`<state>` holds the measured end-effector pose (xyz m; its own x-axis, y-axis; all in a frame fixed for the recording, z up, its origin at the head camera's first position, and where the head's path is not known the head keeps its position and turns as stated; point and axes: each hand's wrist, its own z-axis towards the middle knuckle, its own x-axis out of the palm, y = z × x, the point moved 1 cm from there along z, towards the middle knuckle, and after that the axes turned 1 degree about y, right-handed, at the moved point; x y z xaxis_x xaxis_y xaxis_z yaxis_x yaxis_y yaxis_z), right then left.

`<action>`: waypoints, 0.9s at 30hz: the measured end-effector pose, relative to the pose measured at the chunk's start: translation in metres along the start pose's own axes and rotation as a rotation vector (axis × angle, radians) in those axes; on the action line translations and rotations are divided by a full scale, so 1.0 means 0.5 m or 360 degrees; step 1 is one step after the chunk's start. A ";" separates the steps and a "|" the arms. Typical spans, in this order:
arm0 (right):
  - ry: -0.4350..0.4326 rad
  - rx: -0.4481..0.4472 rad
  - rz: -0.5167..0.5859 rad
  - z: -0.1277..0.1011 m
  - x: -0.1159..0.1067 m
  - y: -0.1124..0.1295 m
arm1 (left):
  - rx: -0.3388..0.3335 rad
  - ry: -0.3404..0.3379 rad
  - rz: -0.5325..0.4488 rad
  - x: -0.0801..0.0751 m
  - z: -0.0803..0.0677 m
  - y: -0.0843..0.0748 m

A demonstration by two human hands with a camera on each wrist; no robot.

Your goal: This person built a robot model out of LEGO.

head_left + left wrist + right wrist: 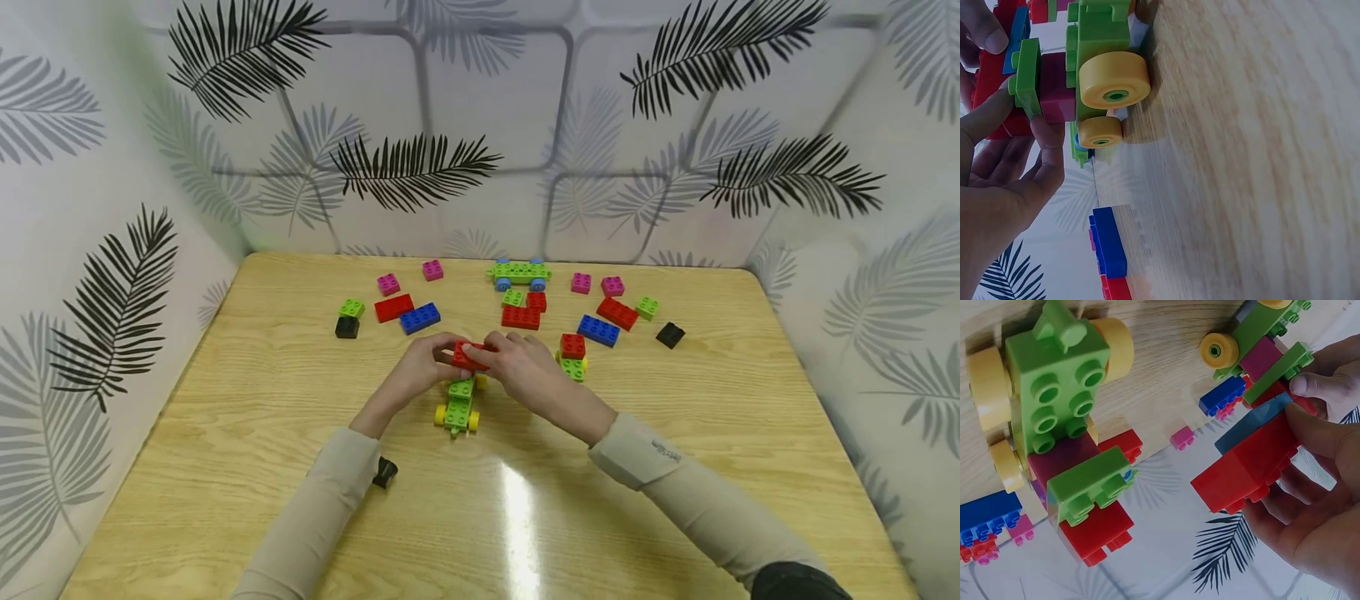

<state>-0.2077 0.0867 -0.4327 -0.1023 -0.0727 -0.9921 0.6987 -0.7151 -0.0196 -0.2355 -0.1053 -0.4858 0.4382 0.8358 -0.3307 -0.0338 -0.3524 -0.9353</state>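
A brick-built car [459,408] with a green base and yellow wheels stands on the table, a magenta brick [1057,87] and a green brick [1029,78] stacked on it. My left hand [416,367] grips that stack, thumb and fingers around its upper bricks. In my right hand [1325,469] is a long red brick [1247,465] with a blue brick [1254,422] against its lower side, pinched close to the stack. Whether this pair touches the car is hard to tell. A second similar car [1060,387], topped by a red brick [572,346], stands to the right.
A green car base with blue wheels [519,272] stands at the back. Red, blue, pink and green bricks lie around it, including a blue brick [420,317] and another blue brick [598,330]. A small black piece [385,472] lies by the left sleeve.
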 end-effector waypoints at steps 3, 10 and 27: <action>0.0018 0.0015 0.0006 -0.001 -0.002 0.002 | 0.0000 -0.0002 0.0015 0.002 0.001 0.001; 0.0067 0.0057 0.0033 -0.002 -0.008 0.001 | 0.0031 0.0012 0.0036 0.002 0.003 -0.003; 0.0092 0.0075 0.0181 -0.009 -0.002 -0.003 | 0.0097 0.0010 0.0036 -0.005 0.001 0.016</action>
<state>-0.2055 0.0908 -0.4325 0.0177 -0.1162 -0.9931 0.6692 -0.7366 0.0981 -0.2373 -0.1098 -0.4926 0.4422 0.8252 -0.3513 -0.0983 -0.3448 -0.9335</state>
